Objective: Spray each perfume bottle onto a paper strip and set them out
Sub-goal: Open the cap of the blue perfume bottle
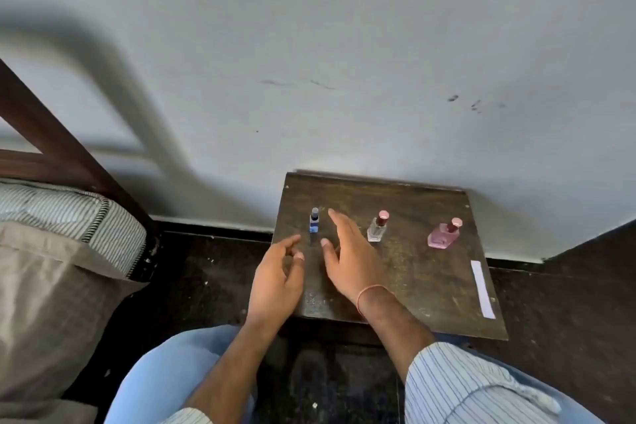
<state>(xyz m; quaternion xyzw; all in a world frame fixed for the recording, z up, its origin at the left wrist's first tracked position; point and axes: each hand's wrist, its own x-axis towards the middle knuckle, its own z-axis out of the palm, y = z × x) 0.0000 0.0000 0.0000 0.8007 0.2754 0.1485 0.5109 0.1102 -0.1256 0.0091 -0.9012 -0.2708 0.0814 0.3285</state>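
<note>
A small dark wooden table (430, 286), its top scuffed and dusty, stands against a pale grey wall (344, 62) marked with a few smudges, over a dark floor (206, 286). Three bottles stand upright in a row near the table's far edge, well apart: a blue bottle (314, 221) at left, a clear bottle (378, 227) in the middle, a pink bottle (444, 235) at right. A white strip (483, 289) lies flat along the right edge. The left hand (275, 286) hovers near the blue bottle, fingers loosely curled and holding nothing. The right hand (351, 262) is spread open and empty, just beside that bottle. A bed with a striped mattress (69, 213) sits at left.
</note>
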